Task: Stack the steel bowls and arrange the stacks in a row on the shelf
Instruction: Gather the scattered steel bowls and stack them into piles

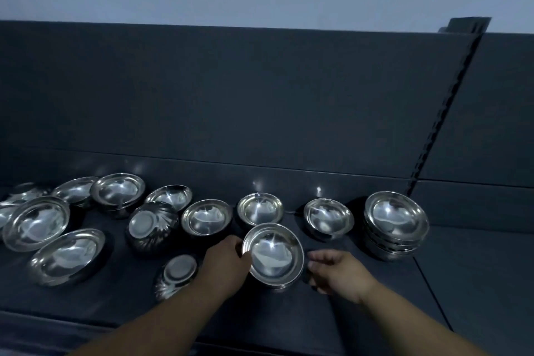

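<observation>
The left hand (228, 260) reaches in from the bottom edge, and its fingers and thumb are curled round the left rim of the front bowl (273, 257), gripping it. This steel bowl is upright, slightly tilted, at the front of the dark shelf (375, 312). More rims seem to show under its lower edge. The right hand (335, 272) is cupped just beside the bowl's right side with its fingers loosely bent. A thin dark line separates the fingertips from the steel, so I cannot tell whether this hand touches or grasps the bowl or is hanging free.

Behind the hands, the other bowls are spread along the shelf. At the far left is a crowded group of wide bowls (37, 222), all open side up, some overlapping; one of them (68, 254) lies nearer the front edge. Next is a ribbed bowl (153, 225) turned bottom up, with another upside-down bowl (177, 272) in front of it, just beside the left wrist. Three single bowls follow, each open side up and apart from the others: one (206, 217) above the left hand, one (260, 208) just behind the front bowl, and one (328, 218) above the right hand. Furthest right is a stack of bowls (396, 220), nested and upright, near the back panel (231, 95).
</observation>
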